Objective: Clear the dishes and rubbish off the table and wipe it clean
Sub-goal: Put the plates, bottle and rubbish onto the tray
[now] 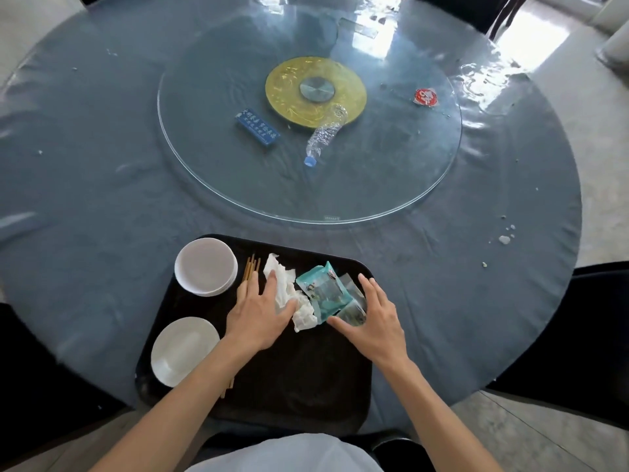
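Two bowls and a plate are sitting at the tray's left edge, chopsticks beside them. Left hand, fingers straight, is pressing on tissue. Right hand, fingers spread, is touching wrappers. Bottle is lying on the turntable beyond

Daylight enters from the upper right, producing strong glare on the far right of the bench covering. Wide-angle distortion curves the bench rim. Focus is slightly soft throughout.
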`<move>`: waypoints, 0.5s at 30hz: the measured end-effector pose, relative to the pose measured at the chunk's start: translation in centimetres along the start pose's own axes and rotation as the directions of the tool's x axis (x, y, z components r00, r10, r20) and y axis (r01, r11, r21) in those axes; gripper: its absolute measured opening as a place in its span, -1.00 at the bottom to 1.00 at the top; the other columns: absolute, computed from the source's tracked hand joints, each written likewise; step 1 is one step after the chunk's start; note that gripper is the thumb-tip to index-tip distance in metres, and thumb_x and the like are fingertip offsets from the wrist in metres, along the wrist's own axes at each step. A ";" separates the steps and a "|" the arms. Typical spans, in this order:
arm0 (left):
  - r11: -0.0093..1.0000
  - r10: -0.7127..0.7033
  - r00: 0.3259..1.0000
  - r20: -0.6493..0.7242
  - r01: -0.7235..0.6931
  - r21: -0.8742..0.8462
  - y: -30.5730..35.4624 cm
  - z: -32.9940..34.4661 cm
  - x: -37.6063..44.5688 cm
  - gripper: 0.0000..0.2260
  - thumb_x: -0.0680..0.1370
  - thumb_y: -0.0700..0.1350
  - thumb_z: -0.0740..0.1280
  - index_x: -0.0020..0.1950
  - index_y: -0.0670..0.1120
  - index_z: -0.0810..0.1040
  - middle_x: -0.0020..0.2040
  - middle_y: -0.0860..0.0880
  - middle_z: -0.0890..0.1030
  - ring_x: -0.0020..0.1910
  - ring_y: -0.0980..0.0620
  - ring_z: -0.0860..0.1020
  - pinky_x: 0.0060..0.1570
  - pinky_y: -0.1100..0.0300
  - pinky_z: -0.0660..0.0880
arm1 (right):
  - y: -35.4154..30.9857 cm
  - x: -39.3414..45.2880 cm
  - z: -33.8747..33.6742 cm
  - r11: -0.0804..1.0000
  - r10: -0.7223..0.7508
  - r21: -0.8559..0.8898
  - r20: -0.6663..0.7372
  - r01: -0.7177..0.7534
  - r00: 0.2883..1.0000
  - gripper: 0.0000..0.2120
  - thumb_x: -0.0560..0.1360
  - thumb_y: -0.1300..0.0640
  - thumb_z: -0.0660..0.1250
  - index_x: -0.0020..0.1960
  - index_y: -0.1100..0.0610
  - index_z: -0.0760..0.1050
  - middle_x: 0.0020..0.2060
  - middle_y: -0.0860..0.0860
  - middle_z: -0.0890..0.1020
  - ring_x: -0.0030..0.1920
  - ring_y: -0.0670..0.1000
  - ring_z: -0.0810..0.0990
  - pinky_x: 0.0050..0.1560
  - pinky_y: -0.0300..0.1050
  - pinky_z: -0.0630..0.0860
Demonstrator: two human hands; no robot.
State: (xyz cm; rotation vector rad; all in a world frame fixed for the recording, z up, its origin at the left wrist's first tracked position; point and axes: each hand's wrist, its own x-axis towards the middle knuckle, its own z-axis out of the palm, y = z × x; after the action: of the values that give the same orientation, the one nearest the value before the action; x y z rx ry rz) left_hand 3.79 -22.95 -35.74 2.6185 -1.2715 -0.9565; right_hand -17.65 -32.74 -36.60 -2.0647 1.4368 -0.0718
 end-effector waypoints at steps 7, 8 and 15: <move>0.999 0.041 0.991 -0.125 -0.044 -0.014 2.0 -4.7 2.3 -0.26 0.59 0.36 0.07 0.66 0.06 -0.07 0.66 -0.15 -0.06 0.63 -0.14 -0.10 0.52 -0.14 0.13 | -1.9 4.4 -2.6 0.995 -0.103 -0.014 -0.045 0.102 0.994 -0.01 0.37 -0.48 0.38 0.65 -0.21 0.03 0.65 -0.12 0.12 0.61 0.02 0.13 0.43 0.18 0.39; 0.998 0.056 0.990 -0.129 -0.059 -0.018 2.5 -5.5 3.1 -0.27 0.59 0.36 0.07 0.66 0.08 -0.07 0.66 -0.13 -0.09 0.63 -0.12 -0.12 0.52 -0.15 0.13 | -2.3 5.4 -3.0 0.993 -0.117 -0.019 -0.052 0.116 0.992 -0.02 0.38 -0.48 0.38 0.65 -0.21 0.03 0.65 -0.11 0.12 0.62 0.02 0.13 0.44 0.17 0.38; 0.990 0.137 0.976 -0.168 -0.142 -0.012 5.5 -10.5 11.3 -0.30 0.60 0.31 0.13 0.66 0.11 -0.04 0.67 -0.10 -0.13 0.63 -0.07 -0.18 0.53 -0.13 0.10 | -4.8 13.9 -6.1 0.987 -0.158 0.025 -0.073 0.160 0.985 -0.05 0.39 -0.44 0.42 0.64 -0.23 0.06 0.65 -0.08 0.13 0.62 0.05 0.13 0.51 0.13 0.30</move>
State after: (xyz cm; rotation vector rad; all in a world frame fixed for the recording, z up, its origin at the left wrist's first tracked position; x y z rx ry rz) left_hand 11.15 -36.88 -31.17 2.4909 -1.3703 -0.7093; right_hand -10.30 -46.40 -33.29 -2.1679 1.3005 -0.2327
